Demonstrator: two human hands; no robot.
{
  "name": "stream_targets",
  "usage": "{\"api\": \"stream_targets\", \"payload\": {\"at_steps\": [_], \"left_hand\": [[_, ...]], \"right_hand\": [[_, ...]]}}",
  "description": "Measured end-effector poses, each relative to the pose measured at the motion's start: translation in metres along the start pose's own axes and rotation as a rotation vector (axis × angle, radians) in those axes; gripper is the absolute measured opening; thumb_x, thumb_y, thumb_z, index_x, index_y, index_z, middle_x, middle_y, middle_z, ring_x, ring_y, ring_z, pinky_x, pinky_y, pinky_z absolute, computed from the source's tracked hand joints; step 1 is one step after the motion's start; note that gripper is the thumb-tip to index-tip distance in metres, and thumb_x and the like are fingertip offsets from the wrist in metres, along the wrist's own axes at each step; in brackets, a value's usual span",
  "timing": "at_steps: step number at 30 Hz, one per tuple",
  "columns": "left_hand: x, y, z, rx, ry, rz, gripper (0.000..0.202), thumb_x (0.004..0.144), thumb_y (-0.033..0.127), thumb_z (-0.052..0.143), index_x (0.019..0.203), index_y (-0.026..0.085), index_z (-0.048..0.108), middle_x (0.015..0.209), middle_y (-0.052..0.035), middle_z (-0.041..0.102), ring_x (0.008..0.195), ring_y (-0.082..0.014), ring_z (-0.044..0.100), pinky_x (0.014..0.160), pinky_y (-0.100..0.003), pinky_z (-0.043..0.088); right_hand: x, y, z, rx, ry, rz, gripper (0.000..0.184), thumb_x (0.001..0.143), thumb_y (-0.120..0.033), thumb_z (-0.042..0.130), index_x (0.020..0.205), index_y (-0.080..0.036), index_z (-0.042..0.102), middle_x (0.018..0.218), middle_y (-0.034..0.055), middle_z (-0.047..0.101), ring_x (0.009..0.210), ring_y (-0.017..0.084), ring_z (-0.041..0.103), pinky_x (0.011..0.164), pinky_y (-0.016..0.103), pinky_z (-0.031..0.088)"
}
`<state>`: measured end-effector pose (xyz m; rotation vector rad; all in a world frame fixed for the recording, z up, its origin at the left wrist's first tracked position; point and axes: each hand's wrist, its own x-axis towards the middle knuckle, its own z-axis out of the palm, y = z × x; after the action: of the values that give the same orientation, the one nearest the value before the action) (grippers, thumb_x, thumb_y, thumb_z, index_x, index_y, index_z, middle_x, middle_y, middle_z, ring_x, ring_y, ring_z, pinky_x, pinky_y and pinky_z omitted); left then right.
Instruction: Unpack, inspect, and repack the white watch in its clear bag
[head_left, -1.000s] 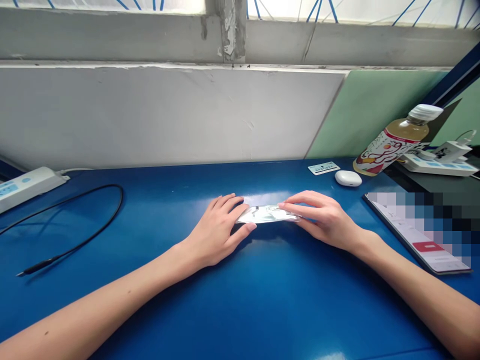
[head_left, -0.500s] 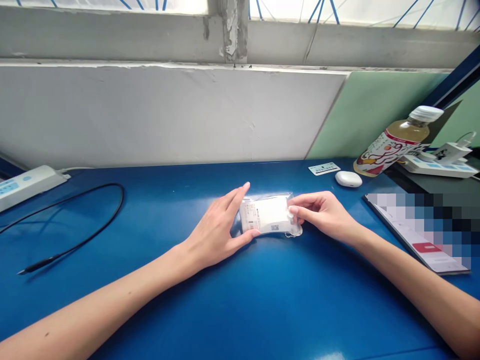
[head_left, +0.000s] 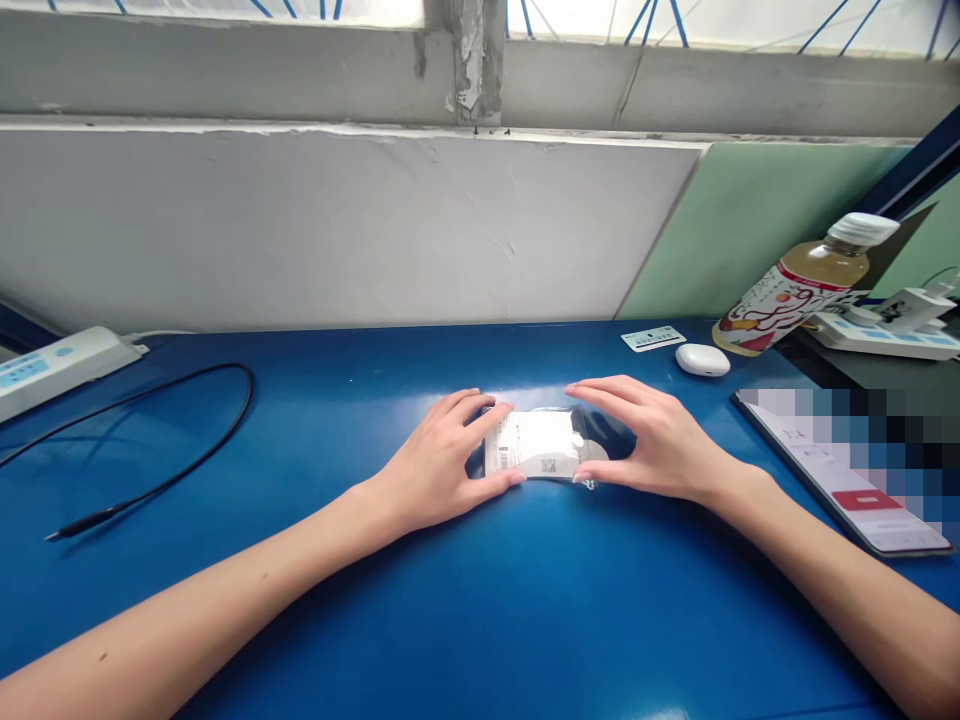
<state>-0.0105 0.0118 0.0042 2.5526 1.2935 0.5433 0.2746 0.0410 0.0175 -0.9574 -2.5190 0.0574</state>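
Note:
A small clear plastic packet point(head_left: 536, 445) with a white printed label lies on the blue table point(head_left: 480, 600) near its middle. My left hand point(head_left: 435, 465) grips the packet's left end between thumb and curled fingers. My right hand point(head_left: 652, 440) cups the packet's right end, thumb low at its front edge and fingers arched over the top. Both forearms reach in from the bottom corners.
A tea bottle point(head_left: 799, 290) lies tilted at the back right, beside a white earbud case point(head_left: 701, 359) and a small label card point(head_left: 652, 338). A phone point(head_left: 847, 480) rests at the right edge. A power strip point(head_left: 52, 365) and black cable point(head_left: 172, 440) occupy the left.
The packet was turned over from edge-on to label-up and now lies lower on the table. My right hand shifted from pinching its corner to cupping its right end.

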Motion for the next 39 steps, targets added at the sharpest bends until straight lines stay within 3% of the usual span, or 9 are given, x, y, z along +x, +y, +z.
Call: {"api": "stream_targets", "payload": {"at_steps": [5,9,14,26,32,39], "left_hand": [[0.000,0.002,0.000,0.060,0.032,-0.035,0.074,0.085,0.064,0.063,0.139,0.014,0.053,0.141,-0.0158,0.057,0.136,-0.0392,0.044,0.110,-0.056,0.042],[0.000,0.004,0.001,0.102,0.072,-0.067,0.078,0.082,0.069,0.063,0.132,0.009,0.058,0.136,-0.0177,0.061,0.133,-0.0406,0.047,0.109,-0.056,0.044],[0.001,0.006,-0.004,0.137,0.065,-0.077,0.079,0.080,0.070,0.061,0.130,0.010,0.060,0.136,-0.0163,0.062,0.129,-0.0393,0.052,0.109,-0.055,0.044],[0.004,0.003,-0.006,0.094,0.106,-0.040,0.065,0.075,0.061,0.068,0.122,0.017,0.066,0.128,-0.0135,0.067,0.123,-0.0385,0.058,0.105,-0.056,0.045],[0.003,0.000,-0.004,0.077,0.135,0.006,0.064,0.073,0.055,0.072,0.122,0.015,0.065,0.126,-0.0150,0.067,0.121,-0.0379,0.058,0.104,-0.055,0.046],[0.002,0.002,-0.005,0.045,0.132,0.039,0.060,0.074,0.052,0.073,0.118,0.012,0.064,0.121,-0.0157,0.068,0.115,-0.0338,0.061,0.101,-0.049,0.049]], "right_hand": [[0.002,-0.001,0.001,0.048,-0.214,-0.029,0.080,0.083,-0.064,0.064,0.141,-0.009,0.052,0.140,0.0204,0.060,0.129,0.035,0.055,0.104,0.050,0.050],[0.001,0.001,0.004,0.060,-0.281,0.030,0.084,0.085,-0.065,0.061,0.146,-0.008,0.047,0.150,0.0205,0.050,0.140,0.036,0.044,0.111,0.054,0.044],[-0.001,0.005,0.007,0.098,-0.322,0.112,0.094,0.081,-0.069,0.063,0.151,-0.010,0.041,0.156,0.0186,0.042,0.149,0.038,0.029,0.116,0.059,0.035],[-0.004,0.004,0.007,0.152,-0.268,0.097,0.085,0.084,-0.062,0.065,0.151,-0.014,0.042,0.154,0.0182,0.045,0.146,0.038,0.034,0.114,0.058,0.039],[-0.002,-0.005,0.010,0.140,-0.181,0.140,0.074,0.087,-0.057,0.063,0.144,-0.012,0.051,0.148,0.0194,0.053,0.142,0.038,0.042,0.113,0.056,0.042],[-0.002,-0.011,0.013,0.121,-0.179,0.165,0.069,0.093,-0.054,0.055,0.145,-0.011,0.048,0.149,0.0190,0.052,0.143,0.035,0.041,0.114,0.055,0.041]]}}
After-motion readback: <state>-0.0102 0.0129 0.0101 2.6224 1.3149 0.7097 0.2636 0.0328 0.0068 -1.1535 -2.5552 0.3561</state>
